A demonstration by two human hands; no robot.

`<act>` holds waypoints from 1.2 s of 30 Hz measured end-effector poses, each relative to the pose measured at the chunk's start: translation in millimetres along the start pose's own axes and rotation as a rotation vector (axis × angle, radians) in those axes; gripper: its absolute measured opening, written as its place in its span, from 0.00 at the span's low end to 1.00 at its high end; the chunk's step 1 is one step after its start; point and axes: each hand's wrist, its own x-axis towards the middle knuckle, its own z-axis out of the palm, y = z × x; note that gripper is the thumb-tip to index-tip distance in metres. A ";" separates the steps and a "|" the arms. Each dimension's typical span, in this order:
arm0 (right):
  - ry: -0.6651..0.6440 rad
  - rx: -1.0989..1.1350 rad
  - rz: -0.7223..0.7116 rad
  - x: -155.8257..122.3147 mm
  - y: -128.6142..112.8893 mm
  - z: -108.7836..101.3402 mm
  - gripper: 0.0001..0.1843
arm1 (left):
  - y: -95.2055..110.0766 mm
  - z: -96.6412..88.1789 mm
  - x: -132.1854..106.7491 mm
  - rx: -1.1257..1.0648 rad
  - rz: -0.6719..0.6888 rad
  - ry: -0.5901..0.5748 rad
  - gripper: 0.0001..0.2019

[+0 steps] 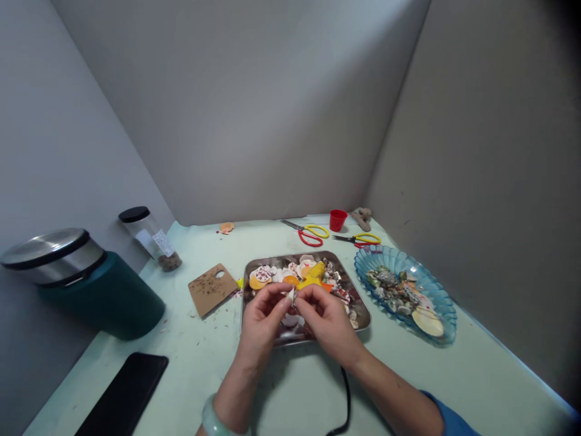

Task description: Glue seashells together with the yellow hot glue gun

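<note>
Fingers [279, 310] of left hand [258, 318] and right hand [331, 321] pinched on white piece [291, 293], partly hidden, its shape unclear.

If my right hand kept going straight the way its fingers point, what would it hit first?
Most likely the small white piece at the fingertips of your right hand, then your left hand just beyond it, though depth is hard to judge from this single view.
</note>
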 end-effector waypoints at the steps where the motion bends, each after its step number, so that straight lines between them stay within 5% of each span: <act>1: -0.001 0.003 0.002 0.0 0.1 0.1 0.08 | -0.2 -0.4 0.2 0.008 0.005 0.005 0.10; 17: -0.050 0.114 0.056 1.5 0.7 1.1 0.10 | -3.0 -2.8 3.2 0.113 0.083 0.005 0.06; 36: -0.039 0.202 0.110 2.7 -4.4 -0.3 0.14 | -3.4 -3.2 1.4 0.135 0.001 -0.012 0.13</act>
